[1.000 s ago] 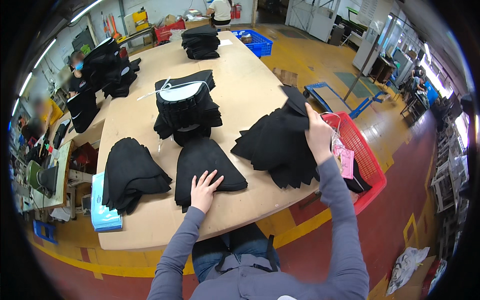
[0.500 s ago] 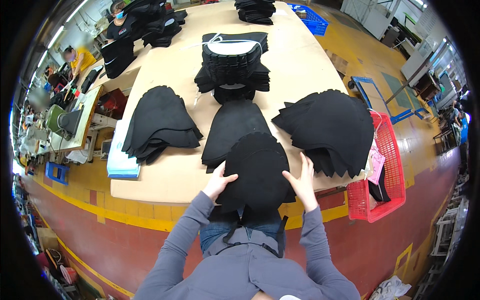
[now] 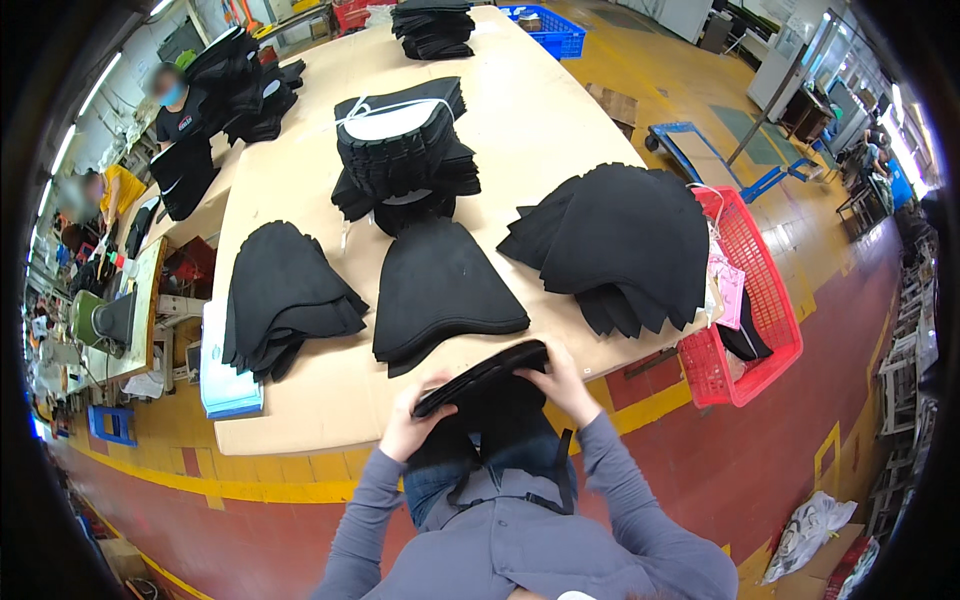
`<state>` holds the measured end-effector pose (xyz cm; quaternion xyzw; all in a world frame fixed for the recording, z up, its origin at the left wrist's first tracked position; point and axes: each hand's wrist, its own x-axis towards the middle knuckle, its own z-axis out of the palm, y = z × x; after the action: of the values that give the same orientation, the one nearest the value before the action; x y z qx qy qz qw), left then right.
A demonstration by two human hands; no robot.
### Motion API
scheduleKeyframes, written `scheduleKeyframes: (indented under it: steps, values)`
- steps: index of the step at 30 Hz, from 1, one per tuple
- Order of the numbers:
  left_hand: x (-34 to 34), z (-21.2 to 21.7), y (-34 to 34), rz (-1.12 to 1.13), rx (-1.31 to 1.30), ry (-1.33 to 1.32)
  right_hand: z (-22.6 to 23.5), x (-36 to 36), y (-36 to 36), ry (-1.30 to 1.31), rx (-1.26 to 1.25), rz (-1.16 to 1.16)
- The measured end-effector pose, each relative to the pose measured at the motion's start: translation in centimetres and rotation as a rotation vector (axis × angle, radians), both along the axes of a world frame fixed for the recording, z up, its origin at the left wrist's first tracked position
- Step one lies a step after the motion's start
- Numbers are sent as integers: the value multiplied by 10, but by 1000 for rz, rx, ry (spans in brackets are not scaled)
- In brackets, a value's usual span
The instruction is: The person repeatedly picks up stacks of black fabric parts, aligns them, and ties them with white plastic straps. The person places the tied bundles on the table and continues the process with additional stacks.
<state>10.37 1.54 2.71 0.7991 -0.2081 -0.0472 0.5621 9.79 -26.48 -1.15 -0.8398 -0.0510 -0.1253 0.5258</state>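
Observation:
Between my two hands, just off the table's near edge, is a small stack of black fabric panels, tilted so that its edge shows. My left hand grips the stack's left end, thumb on the near side. At the other end my right hand is closed on it in the same way. A neat stack of black panels lies on the table right beyond my hands. To its left rests a fanned pile of black panels, and to its right a larger fanned pile.
A tied bundle of black panels stands mid-table, another stack at the far end. Light blue sheets lie at the left corner. A red basket adjoins the right edge. Two people work at far left.
The held stack has tipped from lying face-up to nearly edge-on, and both hands have shifted with it. The view has turned, so the middle stack now shows uncovered.

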Motion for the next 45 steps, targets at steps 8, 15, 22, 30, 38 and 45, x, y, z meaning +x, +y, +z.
scheduleKeyframes:
  steps: [8,15,22,30,38,45]
  values:
    - [16,47,-2,611,-497,-170,112,20,35,-530,-89,-17]
    - [24,57,16,296,-627,-91,134,44,26,-569,-130,157]
    - [15,-34,6,400,-25,-136,-10,39,4,1,-53,-71]
    - [21,8,-3,532,-846,349,63,-2,34,-15,72,-246]
    - [9,-33,29,475,-618,763,38,6,63,-252,-247,-116]
    - [7,-57,26,435,-468,495,95,104,28,-531,-356,-328]
